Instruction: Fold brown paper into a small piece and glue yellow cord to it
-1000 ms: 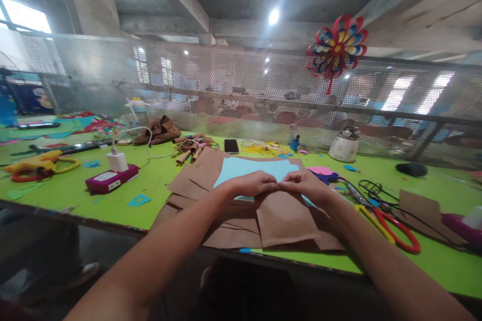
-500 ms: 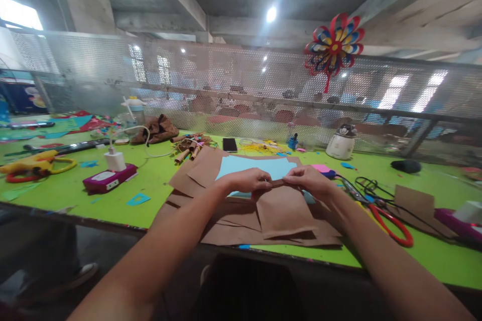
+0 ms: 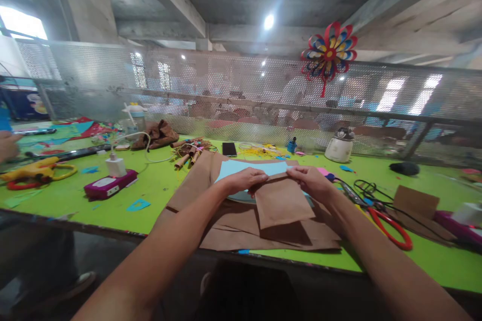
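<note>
With our left hand (image 3: 246,179) and right hand (image 3: 311,180), we pinch the 2 ends of the folded strip (image 3: 277,177) on the brown paper piece (image 3: 282,203), which we hold above the brown sheets (image 3: 233,238). Probably we are folding this edge; the next move calls for pressing the crease evenly. The strip's long axis runs left to right; the free edge points toward us.

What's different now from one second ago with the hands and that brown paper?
The left hand and right hand have moved apart along the top of the brown paper. Its near edge has shifted away from the person. Another person's hand has come in at the far left. Both hands hold the paper, as before; the phone and scissors stayed put.
</note>
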